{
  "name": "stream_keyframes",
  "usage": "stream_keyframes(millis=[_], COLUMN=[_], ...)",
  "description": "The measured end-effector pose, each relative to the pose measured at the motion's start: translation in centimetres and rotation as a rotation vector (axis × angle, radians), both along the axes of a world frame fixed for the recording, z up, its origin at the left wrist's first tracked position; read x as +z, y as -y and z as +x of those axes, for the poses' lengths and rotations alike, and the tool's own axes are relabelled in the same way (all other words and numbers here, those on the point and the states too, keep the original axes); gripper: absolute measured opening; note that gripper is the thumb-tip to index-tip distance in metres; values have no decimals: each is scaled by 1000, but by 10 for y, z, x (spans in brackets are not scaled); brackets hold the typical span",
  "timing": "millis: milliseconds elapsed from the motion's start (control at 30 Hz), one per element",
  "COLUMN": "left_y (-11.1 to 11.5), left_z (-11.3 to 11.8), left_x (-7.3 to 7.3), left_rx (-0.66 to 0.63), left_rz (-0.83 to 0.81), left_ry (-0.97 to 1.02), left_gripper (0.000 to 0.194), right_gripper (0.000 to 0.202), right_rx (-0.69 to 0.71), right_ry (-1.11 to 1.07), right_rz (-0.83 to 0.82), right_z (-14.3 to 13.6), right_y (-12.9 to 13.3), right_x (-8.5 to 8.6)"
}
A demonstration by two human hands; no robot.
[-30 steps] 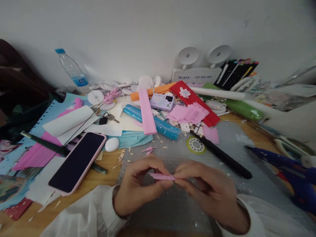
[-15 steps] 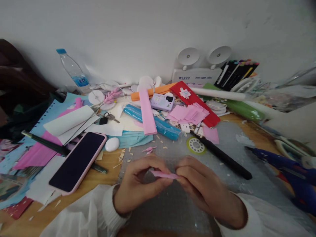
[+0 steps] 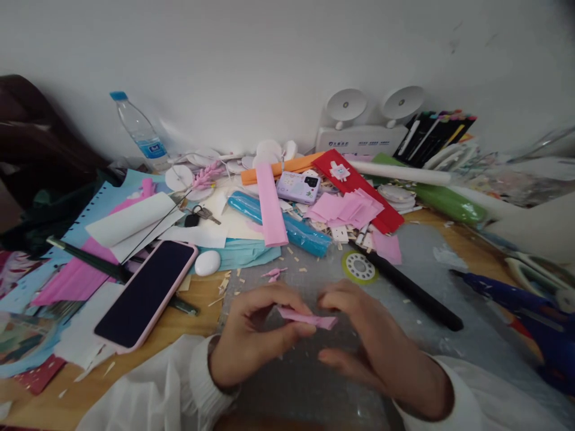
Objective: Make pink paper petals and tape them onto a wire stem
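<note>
Between thumb and fingers, my left hand [image 3: 263, 338] pinches a small piece of pink crepe paper [image 3: 323, 322], twisted near its middle, above the grey cutting mat [image 3: 314, 389]. My right hand [image 3: 371, 347] is open beside the paper's right end, thumb and fingers apart, with nothing in it. On the mat just beyond lies a small twisted pink paper piece [image 3: 274, 273]. Farther back are a stack of cut pink paper squares [image 3: 348, 208] and a folded pink paper strip [image 3: 271, 206].
A phone [image 3: 146, 296] and a white oval case [image 3: 207, 263] lie at left. Right of my hands are a tape roll [image 3: 359, 267], a black stick-like tool [image 3: 413, 290] and a blue glue gun [image 3: 507, 296]. A water bottle [image 3: 141, 131] stands by the wall.
My right hand has let go of the pink paper's right end and opened, moving slightly away. The paper's twisted end now shows. My left hand keeps its pinch.
</note>
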State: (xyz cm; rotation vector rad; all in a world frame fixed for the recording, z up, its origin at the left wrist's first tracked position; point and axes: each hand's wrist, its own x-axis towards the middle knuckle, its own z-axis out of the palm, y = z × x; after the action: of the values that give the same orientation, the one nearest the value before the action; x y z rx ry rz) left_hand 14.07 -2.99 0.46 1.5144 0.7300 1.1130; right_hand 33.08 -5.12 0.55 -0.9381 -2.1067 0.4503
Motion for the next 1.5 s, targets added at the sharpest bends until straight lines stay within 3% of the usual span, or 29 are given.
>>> stream_keyframes(millis=[100,233,333,500,567,633,800,900,1033,1167,1333,1500], left_y=[0,0,1,0,-1,-1,-1,-2,-3,-5,-4,-1], left_z=[0,1,1,-1,-1,-1,1,2,5,8,7,3], left_x=[-1,-2,-1,0,-2,-5,-7,-2,0,-3,-1,-3], left_rx=[-49,-93,-92,-71,-72,-64,-86,-167,-200,-149,-98,-1], left_rz=[-12,-7,25,96,118,120,-42,-211,-430,-518,-321,196], left_ry=[20,36,47,7,-9,-19,65,8,-94,-136,-215,-309], left_gripper=[11,13,14,15,15,18,58,27,47,37,26,14], right_gripper=[18,20,28,37,38,33,18,18,24,30,24,23], right_rx=[-7,11,30,89,112,69,-90,-92,-17,19,3,-5], right_ry=[164,161,-8,-272,-308,-279,-99,119,357,419,290,-13], right_rz=[298,333,118,-531,-676,-587,-46,225,462,518,325,-150], right_z=[1,-2,-5,-9,-9,-8,-3,1,4,7,6,1], right_y=[-4,-1,4,7,6,6,3,-1,-5,-7,-8,-6], right_x=[-3,-5,-5,-2,-1,-2,-7,-8,-6,-4,-7,-2])
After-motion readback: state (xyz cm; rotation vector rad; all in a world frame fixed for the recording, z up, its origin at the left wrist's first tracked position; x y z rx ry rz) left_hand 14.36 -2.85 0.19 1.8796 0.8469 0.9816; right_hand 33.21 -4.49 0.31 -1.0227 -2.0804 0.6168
